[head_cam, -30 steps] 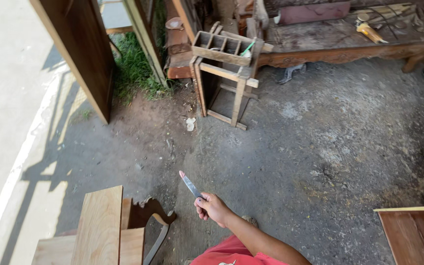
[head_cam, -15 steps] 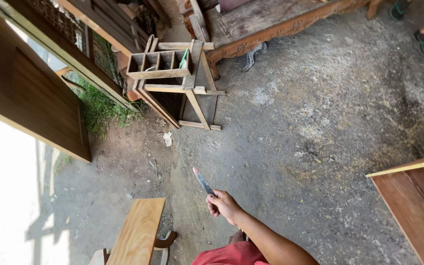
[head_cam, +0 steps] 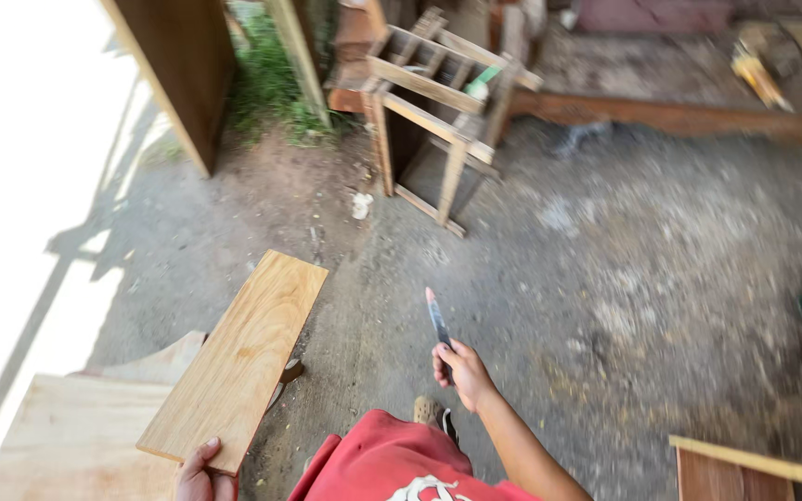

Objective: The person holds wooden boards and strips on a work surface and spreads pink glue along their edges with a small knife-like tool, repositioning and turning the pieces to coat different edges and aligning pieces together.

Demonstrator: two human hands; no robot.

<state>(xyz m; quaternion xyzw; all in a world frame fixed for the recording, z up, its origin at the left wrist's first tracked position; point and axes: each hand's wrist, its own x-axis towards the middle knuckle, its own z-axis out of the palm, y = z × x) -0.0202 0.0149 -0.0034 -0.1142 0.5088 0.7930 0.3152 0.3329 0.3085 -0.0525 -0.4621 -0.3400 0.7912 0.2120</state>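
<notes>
In the head view, a flat rectangular board of light yellowish wood is held up by its near end, tilted away from the person, above a larger pale wooden panel lying at the lower left. No cut, mark or shaving can be seen on the board, so the work on it is judged to be at its start: the board has been taken in hand and the tool is ready, but nothing appears to have been done to the wood yet.

The left hand is seen only in part at the bottom edge; its fingers are curled over the board's near corner, closed on it. How tightly they press cannot be told.

The right hand is held out over the grey, dusty concrete floor, well apart from the board. Its fingers are wrapped shut around the dark handle of a narrow-bladed knife, whose blade points up and away from the body.

Farther off, an unfinished frame of pale wooden slats stands tipped near a patch of grass.
</notes>
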